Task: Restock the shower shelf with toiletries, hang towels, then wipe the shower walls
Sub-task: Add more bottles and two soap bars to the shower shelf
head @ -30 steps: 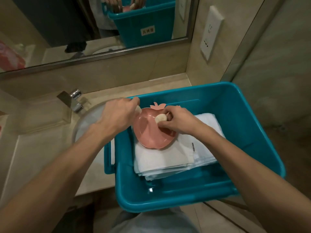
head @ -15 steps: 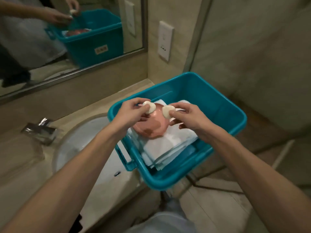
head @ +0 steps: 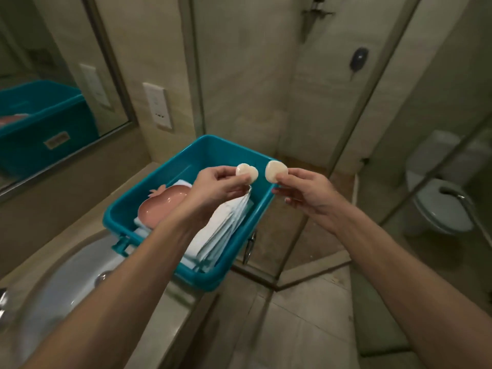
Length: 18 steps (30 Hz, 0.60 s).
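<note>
step: soaps to shower shelf | left hand [head: 213,187] pinches left soap disc [head: 247,171], right hand [head: 306,193] pinches right soap disc [head: 275,171], both above teal bin [head: 226,151] | I'd pinch by the edges, firmly: likely slippery

Both bare forearms reach forward, hands level and close together. The left hand [head: 215,187] pinches a pale soap piece [head: 247,172] at its fingertips, while the right hand [head: 306,193] pinches a second soap piece [head: 275,171], other fingers loosely curled beneath.
</note>
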Each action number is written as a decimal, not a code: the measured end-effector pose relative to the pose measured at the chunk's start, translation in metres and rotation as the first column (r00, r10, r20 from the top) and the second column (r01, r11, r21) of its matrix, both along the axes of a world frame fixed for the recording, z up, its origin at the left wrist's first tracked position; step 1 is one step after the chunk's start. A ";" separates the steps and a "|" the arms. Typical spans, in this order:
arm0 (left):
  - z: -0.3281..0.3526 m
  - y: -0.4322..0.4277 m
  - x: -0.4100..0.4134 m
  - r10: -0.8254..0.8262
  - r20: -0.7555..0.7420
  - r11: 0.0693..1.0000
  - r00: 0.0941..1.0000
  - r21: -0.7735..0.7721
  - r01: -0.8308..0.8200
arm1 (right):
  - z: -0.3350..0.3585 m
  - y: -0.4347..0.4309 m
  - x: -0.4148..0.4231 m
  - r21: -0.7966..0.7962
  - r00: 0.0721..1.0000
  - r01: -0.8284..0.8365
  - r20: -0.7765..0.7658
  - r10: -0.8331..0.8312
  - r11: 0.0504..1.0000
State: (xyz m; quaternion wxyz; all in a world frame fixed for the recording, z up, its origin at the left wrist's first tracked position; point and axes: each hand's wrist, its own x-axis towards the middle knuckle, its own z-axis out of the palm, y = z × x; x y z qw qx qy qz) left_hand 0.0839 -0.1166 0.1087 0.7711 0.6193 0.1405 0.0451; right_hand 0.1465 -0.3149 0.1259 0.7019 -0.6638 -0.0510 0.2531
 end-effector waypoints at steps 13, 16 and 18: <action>0.059 -0.175 0.053 -0.223 0.045 0.966 0.974 0.142 0.215 | 0.045 -0.176 0.015 0.311 0.979 0.187 -0.135 -0.151 0.932; 0.068 -0.222 0.067 -0.252 0.057 0.964 0.966 0.098 0.246 | 0.055 -0.214 0.025 0.377 0.978 0.201 -0.135 -0.161 0.904; 0.073 -0.249 0.078 -0.251 0.069 0.968 0.965 0.031 0.250 | 0.058 -0.234 0.038 0.358 0.971 0.235 -0.120 -0.204 0.904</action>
